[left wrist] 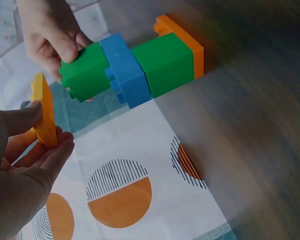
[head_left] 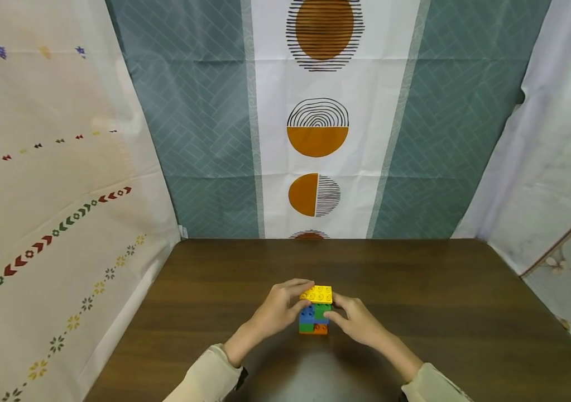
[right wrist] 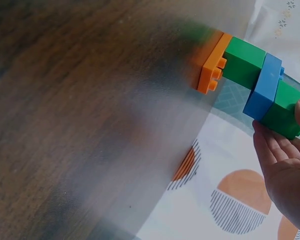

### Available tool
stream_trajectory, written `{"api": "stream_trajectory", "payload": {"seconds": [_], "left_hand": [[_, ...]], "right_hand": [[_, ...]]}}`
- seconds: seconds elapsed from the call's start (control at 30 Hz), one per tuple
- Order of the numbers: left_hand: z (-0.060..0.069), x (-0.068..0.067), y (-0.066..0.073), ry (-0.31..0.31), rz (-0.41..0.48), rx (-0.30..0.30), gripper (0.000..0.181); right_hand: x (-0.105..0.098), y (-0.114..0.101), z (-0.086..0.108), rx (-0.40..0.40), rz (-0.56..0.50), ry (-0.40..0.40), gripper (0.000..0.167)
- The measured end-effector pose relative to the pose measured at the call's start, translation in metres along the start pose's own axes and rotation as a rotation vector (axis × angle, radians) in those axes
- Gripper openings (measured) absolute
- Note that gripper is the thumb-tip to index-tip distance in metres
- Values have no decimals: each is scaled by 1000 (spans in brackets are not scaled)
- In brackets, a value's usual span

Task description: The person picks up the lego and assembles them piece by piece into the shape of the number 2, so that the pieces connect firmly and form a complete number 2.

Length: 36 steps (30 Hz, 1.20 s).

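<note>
A stack of toy building bricks stands on the table. From the bottom it has an orange plate [left wrist: 198, 57], a green brick [left wrist: 166, 64], a blue brick [left wrist: 126, 72] jutting to one side, and another green brick [left wrist: 86, 74] on top. My right hand [head_left: 364, 325] grips this upper green brick between thumb and fingers, as the right wrist view also shows. Between the thumb and fingers of my left hand [head_left: 277, 310] is a flat yellow brick [head_left: 319, 294]. It is tilted and apart from the stack in the left wrist view.
The dark wooden table [head_left: 235, 265] spreads around the stack. Behind it hangs a teal and white patterned cloth [head_left: 315, 162]. Pale cloths flank both sides, the left one [head_left: 89, 167] with embroidered-looking motifs.
</note>
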<state>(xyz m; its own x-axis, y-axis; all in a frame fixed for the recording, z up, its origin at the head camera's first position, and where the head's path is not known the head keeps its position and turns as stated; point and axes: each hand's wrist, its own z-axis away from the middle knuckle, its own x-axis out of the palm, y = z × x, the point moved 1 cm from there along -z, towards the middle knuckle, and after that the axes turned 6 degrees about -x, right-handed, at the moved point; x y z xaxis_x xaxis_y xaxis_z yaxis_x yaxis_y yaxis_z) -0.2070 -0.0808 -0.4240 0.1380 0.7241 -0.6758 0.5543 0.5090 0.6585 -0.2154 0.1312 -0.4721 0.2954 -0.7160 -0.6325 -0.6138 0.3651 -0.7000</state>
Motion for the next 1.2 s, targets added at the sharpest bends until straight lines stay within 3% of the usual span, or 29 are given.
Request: {"api": "stream_trajectory", "payload": {"seconds": [0.53,0.87,1.2], "left_hand": [[3,4,-9,-13,-25,2,27],[1,6,-14,-25,-12,10,27],[0,7,-16,-47,-5,13,27]], "right_hand": [[-1,-1,0,28,63,23,56],[1,-1,1,-47,63,108,57],[5,0,2,-65,90,169,53]]}}
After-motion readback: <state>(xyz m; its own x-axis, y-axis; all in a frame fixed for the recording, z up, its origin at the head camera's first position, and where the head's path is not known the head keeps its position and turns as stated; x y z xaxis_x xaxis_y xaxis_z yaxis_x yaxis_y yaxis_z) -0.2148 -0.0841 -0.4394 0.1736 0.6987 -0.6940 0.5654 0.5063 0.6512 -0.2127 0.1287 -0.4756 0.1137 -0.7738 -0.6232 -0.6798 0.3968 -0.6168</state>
